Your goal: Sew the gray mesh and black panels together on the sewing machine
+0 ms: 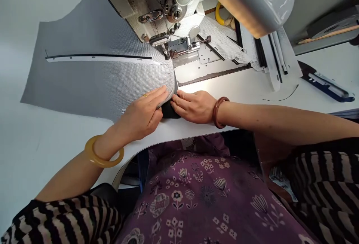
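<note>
A large grey mesh fabric panel (84,83) lies under the needle area of a sewing machine (165,49). My left hand (146,111) grips the panel near its rounded front edge, fingers together on top and the thumb at the lower edge. Close beside it, my right hand (193,105) pinches the edge of a black piece (170,111) that shows beneath the grey fabric; its fingertips are partly hidden. A white strip with a black edge (98,58) lies along the panel, leading toward the presser foot (165,51).
Behind the machine bed are white mesh pieces (221,42) and several black and white strips (270,57). A utility knife (328,85) lies on the white table (238,87) at right, near a loose dark thread (286,96). The machine's grey housing (252,0) overhangs the work area.
</note>
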Motion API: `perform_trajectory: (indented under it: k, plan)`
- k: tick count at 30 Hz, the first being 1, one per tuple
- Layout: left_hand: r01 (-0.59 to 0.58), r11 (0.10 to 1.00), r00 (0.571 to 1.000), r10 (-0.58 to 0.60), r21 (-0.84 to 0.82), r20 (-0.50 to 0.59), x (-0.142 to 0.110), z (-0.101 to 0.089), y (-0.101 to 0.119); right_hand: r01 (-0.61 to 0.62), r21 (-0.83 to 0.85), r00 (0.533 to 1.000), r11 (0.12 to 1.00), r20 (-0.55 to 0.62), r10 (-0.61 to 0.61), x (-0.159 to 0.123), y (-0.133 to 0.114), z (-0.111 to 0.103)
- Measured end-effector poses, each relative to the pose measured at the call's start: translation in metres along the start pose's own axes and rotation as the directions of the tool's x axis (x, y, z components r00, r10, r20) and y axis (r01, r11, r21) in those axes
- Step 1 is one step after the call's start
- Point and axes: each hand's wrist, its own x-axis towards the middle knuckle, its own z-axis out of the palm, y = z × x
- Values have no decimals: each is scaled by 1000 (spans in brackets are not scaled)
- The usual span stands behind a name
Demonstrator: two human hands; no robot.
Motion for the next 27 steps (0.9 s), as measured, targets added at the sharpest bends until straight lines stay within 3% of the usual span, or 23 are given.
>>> perform_trajectory:
  k: [4,10,12,16,20,27]
  plan:
    - [-9,999,999,8,33,48,11,-8,0,-1,-6,1000,1000,23,1,0,-2,-3]
    - [-48,962,994,18,270,112,49,-8,-27,0,8,998,1000,61,0,1,-2,-7]
    - [-32,947,999,17,319,49,55,-5,-34,-5,21,998,1000,66,3,0,-2,-7]
    - [128,955,989,-103,267,-107,53,4,-32,3,13,998,1000,59,-4,0,-1,-8]
    - [208,946,974,-176,249,-145,53,9,-26,39,-35,999,999,39,-37,-2,-1,-8]
    - [232,946,964,-192,226,-184,56,11,-31,80,-105,993,991,-81,-88,-6,1,-3]
